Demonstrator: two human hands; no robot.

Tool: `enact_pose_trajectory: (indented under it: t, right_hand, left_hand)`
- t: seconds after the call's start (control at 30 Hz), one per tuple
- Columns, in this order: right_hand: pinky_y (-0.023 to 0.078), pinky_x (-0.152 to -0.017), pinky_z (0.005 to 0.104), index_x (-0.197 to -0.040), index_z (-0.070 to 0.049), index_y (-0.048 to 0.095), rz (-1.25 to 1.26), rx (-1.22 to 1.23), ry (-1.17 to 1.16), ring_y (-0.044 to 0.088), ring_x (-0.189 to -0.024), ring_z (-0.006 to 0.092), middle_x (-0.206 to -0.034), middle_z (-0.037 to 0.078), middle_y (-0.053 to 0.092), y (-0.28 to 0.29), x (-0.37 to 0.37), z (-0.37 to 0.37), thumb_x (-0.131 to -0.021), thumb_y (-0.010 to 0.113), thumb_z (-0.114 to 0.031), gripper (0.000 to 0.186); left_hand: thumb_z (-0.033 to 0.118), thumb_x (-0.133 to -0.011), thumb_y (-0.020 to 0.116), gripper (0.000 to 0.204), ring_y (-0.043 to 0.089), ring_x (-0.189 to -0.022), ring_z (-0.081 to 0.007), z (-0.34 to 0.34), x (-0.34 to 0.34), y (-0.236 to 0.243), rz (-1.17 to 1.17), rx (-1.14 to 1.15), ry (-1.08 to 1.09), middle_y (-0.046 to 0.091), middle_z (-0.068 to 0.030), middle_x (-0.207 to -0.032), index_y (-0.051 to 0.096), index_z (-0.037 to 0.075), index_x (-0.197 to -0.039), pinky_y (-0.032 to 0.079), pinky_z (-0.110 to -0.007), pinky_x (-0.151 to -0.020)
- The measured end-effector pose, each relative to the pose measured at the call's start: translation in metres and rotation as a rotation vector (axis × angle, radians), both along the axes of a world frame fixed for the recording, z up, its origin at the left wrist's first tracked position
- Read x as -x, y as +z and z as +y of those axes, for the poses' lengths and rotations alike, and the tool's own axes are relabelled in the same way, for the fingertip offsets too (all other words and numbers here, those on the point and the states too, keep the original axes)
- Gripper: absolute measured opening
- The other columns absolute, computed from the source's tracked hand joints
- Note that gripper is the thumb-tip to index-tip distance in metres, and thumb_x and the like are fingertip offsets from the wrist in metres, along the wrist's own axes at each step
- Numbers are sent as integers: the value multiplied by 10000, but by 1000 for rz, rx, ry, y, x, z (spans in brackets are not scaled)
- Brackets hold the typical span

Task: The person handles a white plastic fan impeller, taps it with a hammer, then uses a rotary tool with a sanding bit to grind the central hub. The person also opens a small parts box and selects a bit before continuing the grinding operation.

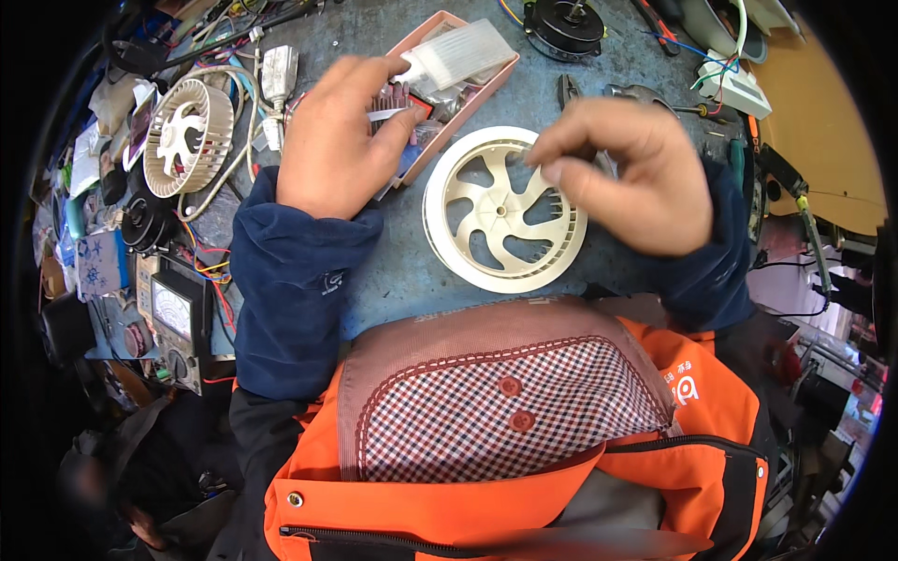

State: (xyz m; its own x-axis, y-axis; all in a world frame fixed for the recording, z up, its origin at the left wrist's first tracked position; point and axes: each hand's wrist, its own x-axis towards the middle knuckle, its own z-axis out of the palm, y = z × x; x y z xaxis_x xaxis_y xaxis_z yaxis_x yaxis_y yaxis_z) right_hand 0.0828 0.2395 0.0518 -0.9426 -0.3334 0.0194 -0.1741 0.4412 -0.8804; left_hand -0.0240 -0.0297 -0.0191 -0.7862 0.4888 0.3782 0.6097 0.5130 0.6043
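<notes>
Spreads left hand (341, 140) over pink rectangular box (461, 122), likely close for reach; curls right hand (638, 173) over round cream plastic fan wheel (502, 211), flat between hands, likely for stability; cannot tell if pinching.

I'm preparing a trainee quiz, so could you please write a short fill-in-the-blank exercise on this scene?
1. The left hand is over a box coloured ____.
2. The right hand overlaps one wheel in view; another wheel lies toward the picture's ____ edge.
3. The checked pocket shows ____ buttons.
Missing words: pink; left; two.
</notes>
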Motion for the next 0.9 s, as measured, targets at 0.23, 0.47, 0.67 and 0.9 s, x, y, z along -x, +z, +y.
enact_pose_trajectory:
  t: [0.23, 0.47, 0.67, 0.9]
  right_hand:
    - [582, -841, 384, -1111, 37, 769, 265, -245, 157, 754, -939, 298, -1010, 156, 751, -31, -22, -18, -895, 718, 70, 225]
    - [602, -780, 429, -1111, -27, 782, 292, -267, -25, 749, -885, 363, -983, 169, 761, -49, -22, -23, -913, 761, -10, 200]
    - [603, -752, 397, -1120, -16, 784, 379, -411, -28, 769, -842, 329, -945, 163, 781, -53, -29, -30, -895, 781, 9, 227]
    - [622, -762, 406, -1067, -54, 781, 422, -397, -74, 778, -852, 335, -917, 141, 783, -57, -36, -31, -892, 783, -24, 178]
  left_hand:
    - [85, -824, 838, 285, 666, -1035, -340, -4, -5, 17, 266, 64, -309, 725, -107, -1121, 776, 45, -1099, 525, -433, -912]
    - [143, -927, 757, 135, 650, -1076, -311, -2, -4, 2, 179, 96, -373, 711, -73, -1059, 799, 38, -1002, 476, -430, -967]
    - [167, -952, 739, 152, 650, -1073, -317, -2, -6, -1, 193, 91, -381, 705, -83, -1034, 792, 26, -964, 484, -444, -960]
    - [261, -967, 734, 232, 666, -1029, -313, 0, -6, -3, 207, 86, -356, 719, -79, -962, 834, 55, -933, 482, -461, -1055]
